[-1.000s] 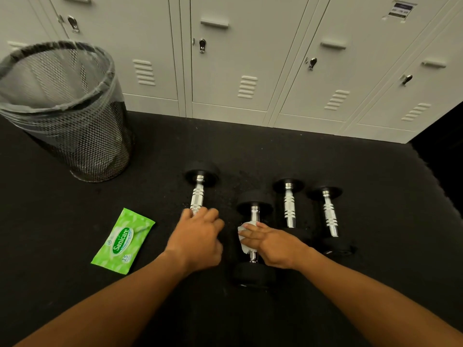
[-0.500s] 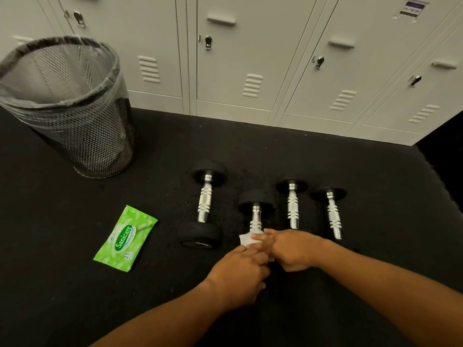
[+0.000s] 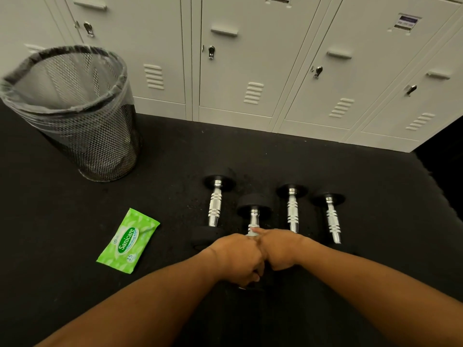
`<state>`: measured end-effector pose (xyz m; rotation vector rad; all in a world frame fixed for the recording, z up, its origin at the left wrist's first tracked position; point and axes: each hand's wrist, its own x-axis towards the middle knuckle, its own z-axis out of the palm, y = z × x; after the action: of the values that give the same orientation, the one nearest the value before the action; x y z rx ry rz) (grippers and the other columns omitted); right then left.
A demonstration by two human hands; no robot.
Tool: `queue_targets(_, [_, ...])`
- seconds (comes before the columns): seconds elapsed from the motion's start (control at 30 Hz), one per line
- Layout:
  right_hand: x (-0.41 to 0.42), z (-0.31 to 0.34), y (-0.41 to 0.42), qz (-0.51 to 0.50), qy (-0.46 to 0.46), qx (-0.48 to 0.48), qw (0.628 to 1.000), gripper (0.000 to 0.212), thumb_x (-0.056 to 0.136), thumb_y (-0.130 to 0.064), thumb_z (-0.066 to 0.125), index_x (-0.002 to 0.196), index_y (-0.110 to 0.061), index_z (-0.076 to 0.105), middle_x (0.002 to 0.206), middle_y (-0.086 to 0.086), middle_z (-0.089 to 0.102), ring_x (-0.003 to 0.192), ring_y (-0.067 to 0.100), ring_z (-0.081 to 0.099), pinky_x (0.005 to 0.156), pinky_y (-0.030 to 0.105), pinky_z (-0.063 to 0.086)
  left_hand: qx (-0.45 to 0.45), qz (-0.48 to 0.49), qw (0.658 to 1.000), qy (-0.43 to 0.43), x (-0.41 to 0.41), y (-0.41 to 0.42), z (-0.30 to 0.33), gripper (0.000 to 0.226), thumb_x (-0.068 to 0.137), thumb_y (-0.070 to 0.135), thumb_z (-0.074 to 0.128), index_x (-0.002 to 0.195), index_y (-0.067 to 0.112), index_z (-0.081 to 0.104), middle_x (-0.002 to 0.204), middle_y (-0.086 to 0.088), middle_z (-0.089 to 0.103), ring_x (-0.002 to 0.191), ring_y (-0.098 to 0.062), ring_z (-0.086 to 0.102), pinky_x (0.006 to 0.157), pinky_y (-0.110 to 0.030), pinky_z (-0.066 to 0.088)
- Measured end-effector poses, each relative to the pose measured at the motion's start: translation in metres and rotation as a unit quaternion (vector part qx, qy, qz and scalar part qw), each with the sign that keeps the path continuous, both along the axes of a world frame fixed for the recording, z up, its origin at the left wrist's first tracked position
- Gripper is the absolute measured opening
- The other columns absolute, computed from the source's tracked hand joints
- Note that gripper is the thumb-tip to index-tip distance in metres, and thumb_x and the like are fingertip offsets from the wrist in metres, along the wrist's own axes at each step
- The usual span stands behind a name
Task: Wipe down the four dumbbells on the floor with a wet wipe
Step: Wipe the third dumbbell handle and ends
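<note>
Four dumbbells with chrome handles and black heads lie side by side on the black floor: the first dumbbell (image 3: 215, 206), the second dumbbell (image 3: 254, 214), the third dumbbell (image 3: 292, 211) and the fourth dumbbell (image 3: 332, 219). My left hand (image 3: 239, 259) is closed over the near end of the second dumbbell and hides its near head. My right hand (image 3: 281, 247) presses against the left, wrapped around the same handle. The white wet wipe is almost wholly hidden under my right fingers. The third dumbbell's near head is behind my right wrist.
A green pack of wipes (image 3: 129, 240) lies flat on the floor to the left of the dumbbells. A black mesh bin (image 3: 75, 108) with a clear liner stands at the back left. Grey lockers (image 3: 250, 58) line the far wall.
My left hand has left the first dumbbell and come across to the near end of the second one, beside my right hand. The wipe, visible earlier, is now covered.
</note>
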<state>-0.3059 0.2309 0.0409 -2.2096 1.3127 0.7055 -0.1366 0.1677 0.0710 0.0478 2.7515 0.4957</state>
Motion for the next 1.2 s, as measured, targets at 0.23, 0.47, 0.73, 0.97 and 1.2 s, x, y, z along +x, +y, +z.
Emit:
queue_targets(0.23, [0.001,0.013,0.006,0.029,0.022,-0.007,0.999,0.032,0.086,-0.014,0.056,0.115,-0.014,0.068,0.142,0.012,0.052,0.135,0.028,0.043,0.124,0.048,0.01,0.001,0.007,1.0,0.012,0.0,0.005,0.006,0.026,0.099,0.033,0.056,0.119,0.029,0.072,0.119,0.001,0.067,0.106,-0.024,0.061,0.082,-0.038,0.047])
queue_targets(0.47, [0.019,0.0,-0.008,0.007,0.029,-0.039,0.999,0.042,0.092,-0.024,0.056,0.133,-0.016,0.057,0.153,0.008,0.042,0.141,0.017,0.037,0.123,0.041,-0.004,0.026,0.05,0.998,0.011,0.007,0.003,0.005,0.025,0.097,0.037,0.059,0.115,0.03,0.074,0.115,0.004,0.07,0.112,-0.019,0.059,0.086,-0.033,0.043])
queue_targets(0.73, [0.006,0.022,0.019,0.054,0.017,-0.039,0.998,0.053,0.085,-0.015,0.055,0.137,-0.025,0.058,0.155,0.004,0.041,0.149,0.02,0.022,0.125,0.047,0.004,0.025,0.091,0.996,0.0,0.017,0.008,0.01,0.03,0.094,0.035,0.064,0.123,0.035,0.07,0.126,0.005,0.067,0.113,-0.021,0.062,0.095,-0.036,0.045])
queue_targets(0.97, [0.028,0.039,0.017,-0.004,0.082,-0.014,0.997,0.047,0.092,-0.013,0.05,0.138,-0.023,0.054,0.161,0.006,0.03,0.149,0.021,0.024,0.122,0.038,0.004,0.029,0.115,0.993,-0.008,0.018,0.009,0.012,0.031,0.094,0.033,0.065,0.124,0.036,0.069,0.127,0.004,0.067,0.115,-0.019,0.061,0.093,-0.032,0.043])
queue_targets(1.2, [0.043,0.026,0.0,-0.112,0.087,-0.008,0.99,0.055,0.097,-0.018,0.052,0.15,-0.022,0.038,0.164,0.0,0.016,0.151,0.032,0.012,0.117,0.042,0.03,0.039,0.138,0.989,-0.025,0.022,0.004,0.008,0.027,0.092,0.032,0.066,0.118,0.037,0.072,0.123,0.007,0.068,0.111,-0.017,0.063,0.094,-0.033,0.049])
